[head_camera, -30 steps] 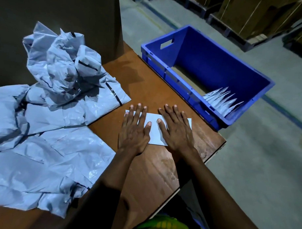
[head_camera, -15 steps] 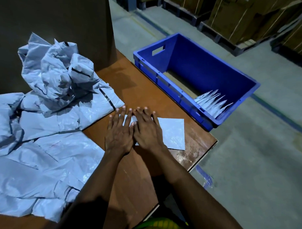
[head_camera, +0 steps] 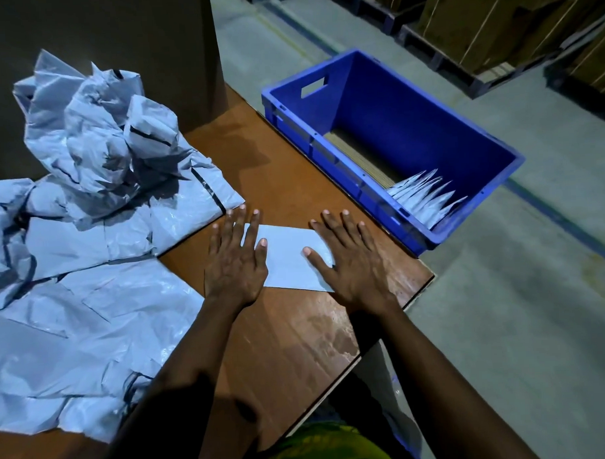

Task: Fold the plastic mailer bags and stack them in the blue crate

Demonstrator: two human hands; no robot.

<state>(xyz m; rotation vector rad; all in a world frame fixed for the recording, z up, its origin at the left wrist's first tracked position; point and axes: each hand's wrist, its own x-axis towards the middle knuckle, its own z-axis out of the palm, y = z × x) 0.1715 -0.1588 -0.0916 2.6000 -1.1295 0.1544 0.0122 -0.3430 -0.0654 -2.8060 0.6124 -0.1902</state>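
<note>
Both hands lie flat on one folded mailer bag [head_camera: 288, 260], which is on the brown table [head_camera: 291, 332], near the table's front right corner. The left hand [head_camera: 235, 262] presses on the bag's left end w/ fingers straight and a bit spread, and its thumb points right across the bag. The right hand [head_camera: 353, 265] presses on the right end in the same way, w/ its thumb pointing left. No finger curls round the bag, so neither hand grips it; both only press it down. Between the 2 hands a bare part of the bag shows, smooth, flat and approx. rectangular.

The blue crate [head_camera: 427, 98] is just beside the table's right edge; what it stands on I cannot tell. At its near end a row of folded bags [head_camera: 427, 197] leans together, pointed corners up. Brown cardboard covers the rest of the crate's bottom.

On the left part of the table is a pile of unfolded mailer bags [head_camera: 88, 236], grey-blue w/ black strips. Some lie flat and others are crumpled into a heap at the back. One corner of the pile is just beside the left hand's fingertips; touching or not, I cannot tell.

Behind the pile stands a big brown carton [head_camera: 99, 37]. Far back on the right, stacked cartons [head_camera: 493, 23] sit on dark pallets on the grey floor.
</note>
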